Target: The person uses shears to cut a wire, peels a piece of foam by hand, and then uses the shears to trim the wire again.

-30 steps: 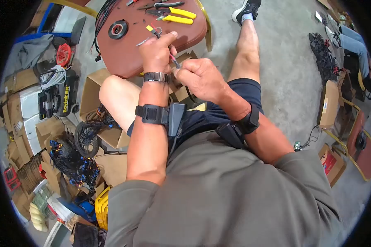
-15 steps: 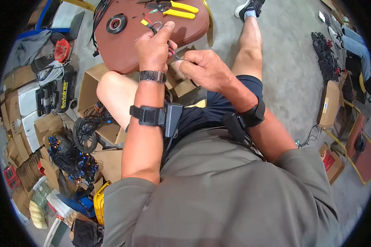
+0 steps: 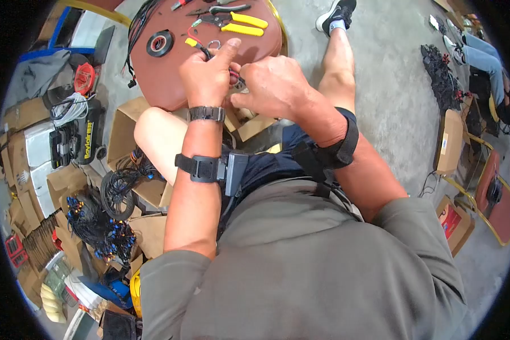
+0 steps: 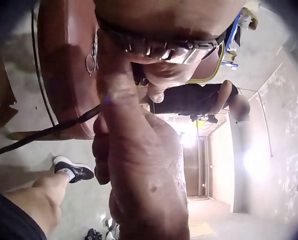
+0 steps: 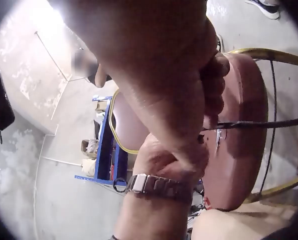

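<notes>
In the head view, my left hand [image 3: 205, 78] grips a dark cable bundle in front of the seat, thumb uppermost. A yellow connector [image 3: 191, 42] and a thin red wire stick out past the thumb. Close against its right side, my right hand [image 3: 275, 88] pinches the cable's red and dark part, its fingertips partly hidden. The dark cable [image 4: 44, 132] runs away from the joined hands in the left wrist view. From the right wrist view, the cable [image 5: 259, 124] passes over the seat beside my right hand's curled fingers.
The reddish-brown seat [image 3: 158, 79] carries black tape [image 3: 160, 43], yellow-handled cutters [image 3: 246, 24] and other hand tools. Below it stands an open cardboard box [image 3: 124, 127]. Bundled wires [image 3: 96, 224] and cartons lie at the left. Another person's legs [image 3: 484, 56] show at the right.
My right hand has moved up and left against my left hand, its back turned more toward the head camera. My left hand has shifted slightly left, still gripping the cable.
</notes>
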`<state>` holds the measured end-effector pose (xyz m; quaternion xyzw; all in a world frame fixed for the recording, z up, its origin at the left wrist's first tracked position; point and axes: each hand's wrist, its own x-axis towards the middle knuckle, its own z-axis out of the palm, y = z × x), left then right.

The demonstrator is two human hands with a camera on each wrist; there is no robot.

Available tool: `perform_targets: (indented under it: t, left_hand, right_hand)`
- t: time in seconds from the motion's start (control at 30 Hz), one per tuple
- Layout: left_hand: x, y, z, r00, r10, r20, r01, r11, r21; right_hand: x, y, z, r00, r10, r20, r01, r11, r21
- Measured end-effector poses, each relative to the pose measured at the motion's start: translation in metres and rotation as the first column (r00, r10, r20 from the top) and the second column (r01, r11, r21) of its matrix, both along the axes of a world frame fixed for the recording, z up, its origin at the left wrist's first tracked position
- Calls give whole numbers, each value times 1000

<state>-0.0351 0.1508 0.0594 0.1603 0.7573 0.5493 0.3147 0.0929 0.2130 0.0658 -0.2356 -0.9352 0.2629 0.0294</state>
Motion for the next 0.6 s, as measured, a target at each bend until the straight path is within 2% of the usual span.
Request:
perform_targets:
  t: [0.17, 0.27, 0.37, 0.5, 0.6]
  left_hand:
    - [3, -4, -1, 1000, 12, 14, -13, 999, 42]
    - [3, -8, -8, 996, 18, 86, -29, 990, 135]
    - [5, -14, -9, 988, -94, 122, 69, 979, 191]
    - [1, -20, -14, 989, -142, -41, 147, 957, 248]
    - [2, -22, 4, 997, -36, 62, 24, 981, 190]
  right_hand:
    - [-6, -3, -9, 998, -48, -37, 49, 999, 23]
    - [-6, -2, -16, 996, -71, -55, 74, 996, 51]
    - [-3, 1, -29, 988, -85, -125, 89, 996, 28]
    - [1, 4, -24, 986, -110, -128, 104, 993, -58]
    - [8, 2, -19, 985, -140, -103, 129, 985, -113]
